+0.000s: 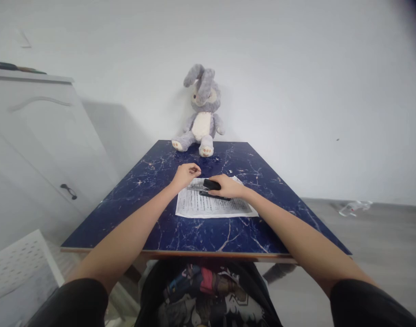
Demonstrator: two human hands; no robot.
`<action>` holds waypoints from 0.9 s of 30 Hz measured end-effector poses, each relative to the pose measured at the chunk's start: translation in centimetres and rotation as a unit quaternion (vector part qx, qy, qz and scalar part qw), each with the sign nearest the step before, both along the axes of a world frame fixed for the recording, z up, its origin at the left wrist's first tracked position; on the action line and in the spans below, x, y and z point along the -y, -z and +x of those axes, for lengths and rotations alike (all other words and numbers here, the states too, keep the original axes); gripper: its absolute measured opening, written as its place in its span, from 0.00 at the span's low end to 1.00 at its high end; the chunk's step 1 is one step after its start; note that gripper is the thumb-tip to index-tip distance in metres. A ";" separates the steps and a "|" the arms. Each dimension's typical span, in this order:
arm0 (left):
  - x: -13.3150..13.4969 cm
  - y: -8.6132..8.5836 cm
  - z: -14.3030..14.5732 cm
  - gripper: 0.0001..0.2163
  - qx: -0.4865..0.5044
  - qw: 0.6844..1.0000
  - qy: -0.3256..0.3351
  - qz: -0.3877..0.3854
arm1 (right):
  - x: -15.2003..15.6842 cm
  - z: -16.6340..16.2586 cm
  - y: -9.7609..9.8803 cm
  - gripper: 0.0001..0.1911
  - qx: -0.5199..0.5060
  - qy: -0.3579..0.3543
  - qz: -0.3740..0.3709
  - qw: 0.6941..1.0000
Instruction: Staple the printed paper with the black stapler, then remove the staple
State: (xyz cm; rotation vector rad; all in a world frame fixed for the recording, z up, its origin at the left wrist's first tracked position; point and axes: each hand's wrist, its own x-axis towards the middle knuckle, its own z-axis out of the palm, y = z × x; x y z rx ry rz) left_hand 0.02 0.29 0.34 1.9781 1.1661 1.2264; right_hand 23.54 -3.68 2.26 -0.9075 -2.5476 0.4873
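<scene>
My right hand (229,185) is closed around a black stapler (213,184), gripping its upper arm from the right. The stapler's jaw gapes, and its base rests on a printed sheet of paper (204,206) lying flat on the table. Just beyond the paper's far left corner is my left hand (188,172), its fingers curled with the tips pinched together. Anything between those fingertips is too small to make out. A tiny white bit (230,171) lies on the table behind my right hand.
A grey plush rabbit (203,120) sits at the far end of the blue marbled table (201,238), against the white wall. On the left stand a white cabinet (34,136) and a white perforated container (20,259). Clear plastic (354,208) lies on the floor at right.
</scene>
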 end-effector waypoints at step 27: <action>0.3 -0.1 0.4 0.07 -0.101 0.993 0.047 0.025 | -2.8 2.2 1.0 0.06 -0.010 0.063 0.020 0.998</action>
